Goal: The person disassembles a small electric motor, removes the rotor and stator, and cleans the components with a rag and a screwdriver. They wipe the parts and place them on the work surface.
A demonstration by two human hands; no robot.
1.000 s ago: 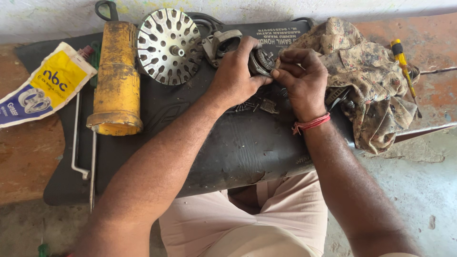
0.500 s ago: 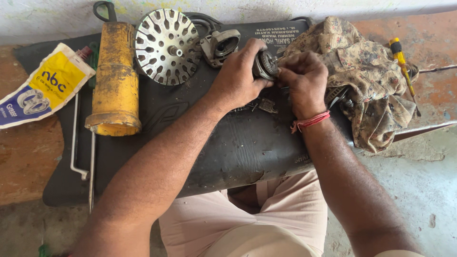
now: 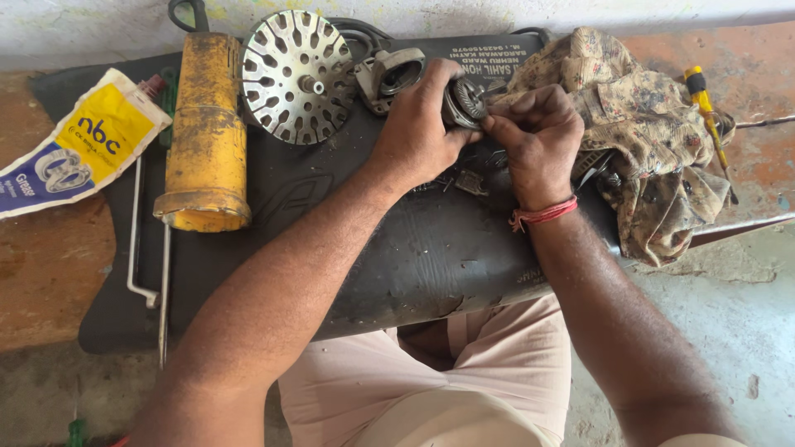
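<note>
Black mat (image 3: 331,248), round metal part (image 3: 468,103) between fingers (image 3: 497,124)

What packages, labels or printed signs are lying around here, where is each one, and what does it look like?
Grease pouch: far left, flat on the ground partly over the mat's edge; soft white packet with a yellow panel, a blue band and a red cap.
Printed lettering: top edge of the black mat, above the left hand and right hand; small white lines, upside down from here.
</note>
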